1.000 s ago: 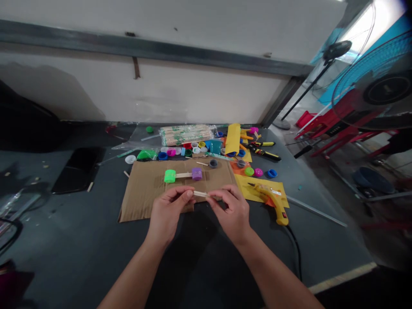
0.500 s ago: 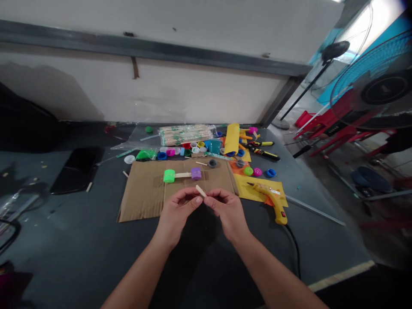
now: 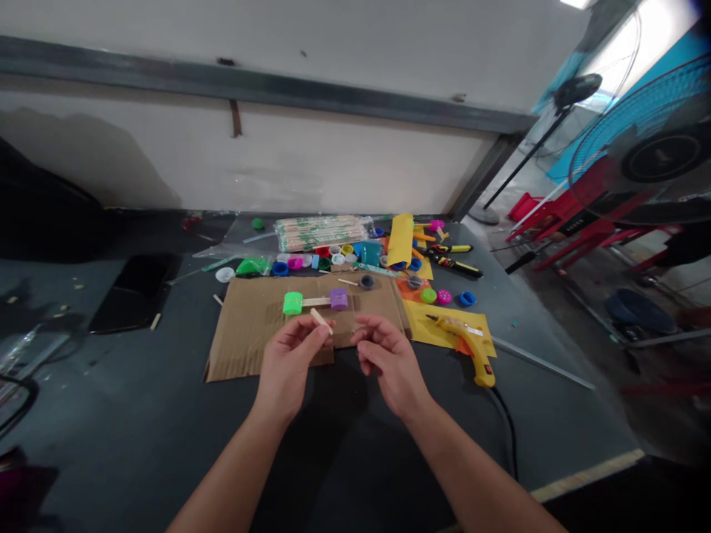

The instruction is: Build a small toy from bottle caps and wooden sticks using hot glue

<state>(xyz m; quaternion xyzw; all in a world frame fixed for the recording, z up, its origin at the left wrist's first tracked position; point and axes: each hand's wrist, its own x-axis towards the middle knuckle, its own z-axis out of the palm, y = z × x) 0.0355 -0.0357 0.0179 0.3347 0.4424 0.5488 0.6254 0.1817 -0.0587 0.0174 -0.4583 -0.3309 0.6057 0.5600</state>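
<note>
My left hand [image 3: 289, 363] pinches a short wooden stick [image 3: 321, 320] between thumb and fingers, its free end pointing up and away. My right hand [image 3: 389, 361] hovers just to the right of it with fingers loosely curled and apart, holding nothing. Both hands are over the near edge of a brown cardboard sheet [image 3: 244, 326]. On the cardboard, just beyond the hands, lies a stick with a green bottle cap [image 3: 292, 303] on one end and a purple cap [image 3: 338, 299] on the other.
A yellow glue gun [image 3: 469, 348] lies on yellow paper to the right, its black cord running toward me. Several coloured bottle caps, a bag of sticks [image 3: 322, 231], a yellow cutter [image 3: 455, 264] and a grey cap [image 3: 367, 281] crowd the far side. A black phone [image 3: 133, 292] lies left.
The right hand has let go of the stick and opened. The left hand keeps the stick and has shifted slightly left and away, tilting it upward.
</note>
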